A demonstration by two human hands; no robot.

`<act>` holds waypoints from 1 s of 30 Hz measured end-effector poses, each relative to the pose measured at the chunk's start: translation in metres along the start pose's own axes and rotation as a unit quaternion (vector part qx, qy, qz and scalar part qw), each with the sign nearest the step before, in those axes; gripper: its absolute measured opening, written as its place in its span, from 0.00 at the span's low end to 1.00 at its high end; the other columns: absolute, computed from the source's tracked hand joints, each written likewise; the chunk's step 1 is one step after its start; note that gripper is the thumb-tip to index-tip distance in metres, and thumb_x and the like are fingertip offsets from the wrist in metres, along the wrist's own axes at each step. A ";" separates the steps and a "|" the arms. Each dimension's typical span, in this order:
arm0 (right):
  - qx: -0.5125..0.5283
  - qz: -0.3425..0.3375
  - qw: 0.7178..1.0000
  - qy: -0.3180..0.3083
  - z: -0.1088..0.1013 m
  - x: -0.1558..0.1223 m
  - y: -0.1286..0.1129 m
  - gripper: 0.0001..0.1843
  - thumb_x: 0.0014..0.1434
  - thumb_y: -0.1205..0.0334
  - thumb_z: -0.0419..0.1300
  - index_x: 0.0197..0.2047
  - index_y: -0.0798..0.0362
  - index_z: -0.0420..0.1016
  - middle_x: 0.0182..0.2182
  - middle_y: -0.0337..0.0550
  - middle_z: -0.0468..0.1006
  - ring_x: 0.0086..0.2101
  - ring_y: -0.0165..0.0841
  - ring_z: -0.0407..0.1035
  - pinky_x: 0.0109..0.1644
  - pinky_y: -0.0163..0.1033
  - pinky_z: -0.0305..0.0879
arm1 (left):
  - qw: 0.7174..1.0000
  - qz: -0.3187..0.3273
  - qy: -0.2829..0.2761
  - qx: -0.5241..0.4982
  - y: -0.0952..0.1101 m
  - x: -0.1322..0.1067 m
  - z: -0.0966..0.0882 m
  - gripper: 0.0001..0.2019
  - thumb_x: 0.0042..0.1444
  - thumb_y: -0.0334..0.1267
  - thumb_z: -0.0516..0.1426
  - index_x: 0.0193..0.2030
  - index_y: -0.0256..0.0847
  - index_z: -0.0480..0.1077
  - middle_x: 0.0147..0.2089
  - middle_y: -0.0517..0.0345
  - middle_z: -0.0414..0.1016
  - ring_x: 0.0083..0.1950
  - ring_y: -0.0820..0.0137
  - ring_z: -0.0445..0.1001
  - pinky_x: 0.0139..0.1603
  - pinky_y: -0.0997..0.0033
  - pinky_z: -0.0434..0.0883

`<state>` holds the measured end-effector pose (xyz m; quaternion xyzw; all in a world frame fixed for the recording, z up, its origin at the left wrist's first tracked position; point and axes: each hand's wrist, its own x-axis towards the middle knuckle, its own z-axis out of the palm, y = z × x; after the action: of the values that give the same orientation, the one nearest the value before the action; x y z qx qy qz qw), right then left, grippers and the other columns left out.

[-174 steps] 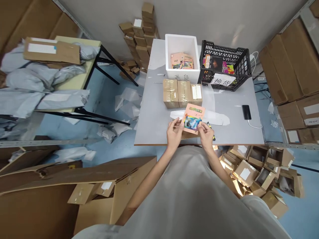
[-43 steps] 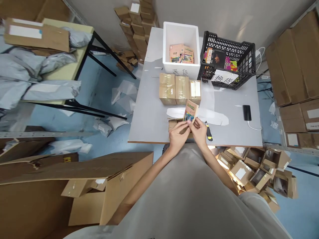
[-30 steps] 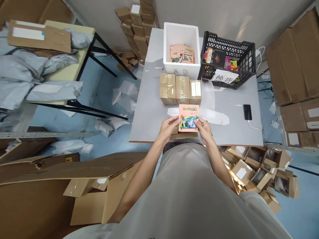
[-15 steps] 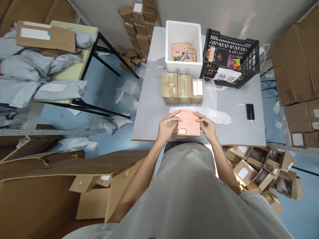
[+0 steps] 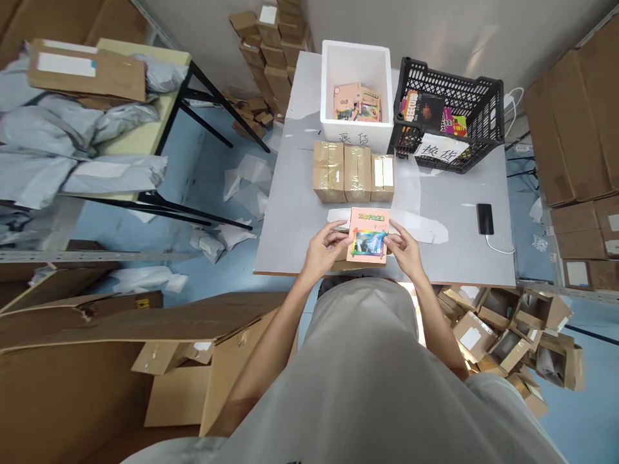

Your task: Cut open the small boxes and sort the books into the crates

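The flat, pink paper book with a rainbow-edged picture (image 5: 368, 236) is held over the near side of the flat grey bench (image 5: 294, 212), in front of three brown cardboard boxes with shiny tape (image 5: 356, 173). The left hand (image 5: 325, 250) pinches one side edge and the right hand (image 5: 405, 250) pinches the other; each grip is almost closed, with only the book in it. It looks light and bendy, and its smooth cover may slip. Corners could crease, so side edges seem best, held softly, thumbs in front, fingers behind.
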<state>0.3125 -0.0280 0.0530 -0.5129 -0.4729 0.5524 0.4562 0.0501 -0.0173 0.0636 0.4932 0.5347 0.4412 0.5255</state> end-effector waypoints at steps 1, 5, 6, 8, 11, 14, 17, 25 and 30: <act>0.004 0.003 1.000 0.001 0.000 -0.001 -0.001 0.36 0.66 0.32 0.72 0.67 0.45 0.83 0.40 0.42 0.88 0.37 0.36 0.79 0.41 0.41 0.79 | 1.000 -0.002 -0.009 -0.002 0.001 -0.001 0.000 0.32 0.60 0.61 0.73 0.63 0.43 0.83 0.46 0.50 0.91 0.48 0.59 0.87 0.51 0.62 0.81; 0.004 0.009 1.000 0.017 -0.001 -0.003 -0.011 0.28 0.67 0.32 0.71 0.55 0.45 0.88 0.35 0.41 0.87 0.33 0.36 0.77 0.37 0.41 0.77 | 1.000 -0.006 -0.028 0.005 0.006 -0.002 0.000 0.28 0.62 0.67 0.70 0.52 0.44 0.89 0.54 0.46 0.91 0.53 0.55 0.87 0.56 0.58 0.83; 0.007 0.013 1.000 0.018 -0.001 -0.003 -0.014 0.27 0.66 0.32 0.71 0.54 0.45 0.88 0.36 0.41 0.87 0.33 0.36 0.78 0.39 0.42 0.78 | 0.999 -0.011 -0.031 0.004 0.006 -0.002 0.000 0.28 0.61 0.67 0.70 0.52 0.44 0.89 0.54 0.46 0.91 0.54 0.54 0.87 0.57 0.57 0.83; 0.020 0.025 0.999 0.008 -0.001 -0.003 -0.018 0.28 0.64 0.31 0.73 0.53 0.45 0.88 0.38 0.42 0.89 0.34 0.37 0.80 0.40 0.43 0.79 | 0.999 -0.024 -0.036 -0.003 0.007 -0.002 0.002 0.30 0.57 0.67 0.73 0.52 0.43 0.89 0.51 0.46 0.91 0.53 0.53 0.88 0.58 0.55 0.84; 0.028 0.052 0.998 -0.009 0.002 -0.002 -0.022 0.30 0.61 0.28 0.75 0.47 0.47 0.86 0.35 0.45 0.91 0.30 0.37 0.81 0.35 0.41 0.76 | 0.998 -0.050 -0.025 -0.023 0.008 -0.001 0.006 0.30 0.55 0.67 0.74 0.47 0.41 0.88 0.40 0.47 0.90 0.45 0.53 0.89 0.53 0.54 0.84; 0.026 0.069 0.997 -0.008 0.006 0.000 -0.025 0.33 0.59 0.24 0.75 0.39 0.48 0.83 0.30 0.45 0.90 0.24 0.34 0.78 0.28 0.38 0.69 | 0.998 -0.059 -0.002 -0.033 0.009 0.001 0.011 0.31 0.55 0.70 0.73 0.43 0.40 0.87 0.34 0.50 0.88 0.38 0.56 0.88 0.48 0.56 0.84; 0.031 0.067 0.997 -0.011 0.010 0.000 -0.028 0.33 0.59 0.23 0.74 0.39 0.48 0.82 0.32 0.45 0.91 0.23 0.33 0.77 0.27 0.37 0.68 | 0.998 -0.051 0.003 -0.027 0.013 0.002 0.010 0.31 0.56 0.70 0.72 0.43 0.40 0.86 0.34 0.49 0.88 0.37 0.57 0.88 0.47 0.57 0.84; 0.062 0.069 0.996 0.010 0.014 0.010 -0.007 0.35 0.58 0.23 0.75 0.48 0.46 0.82 0.38 0.42 0.90 0.36 0.38 0.84 0.41 0.41 0.80 | 0.994 0.080 -0.019 0.070 0.040 -0.003 0.004 0.23 0.75 0.61 0.60 0.56 0.45 0.88 0.56 0.46 0.88 0.57 0.55 0.85 0.65 0.54 0.80; 0.115 0.061 0.992 0.006 0.036 0.033 0.025 0.34 0.58 0.31 0.74 0.57 0.43 0.76 0.41 0.41 0.87 0.43 0.42 0.83 0.53 0.50 0.85 | 0.960 0.189 -0.060 0.197 0.050 -0.015 0.047 0.17 0.71 0.42 0.65 0.63 0.47 0.85 0.66 0.44 0.78 0.62 0.51 0.81 0.66 0.51 0.80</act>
<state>0.2742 -0.0003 0.0245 -0.4886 -0.3714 0.6267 0.4802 0.0994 -0.0284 0.1119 0.7044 0.4755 0.3882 0.3564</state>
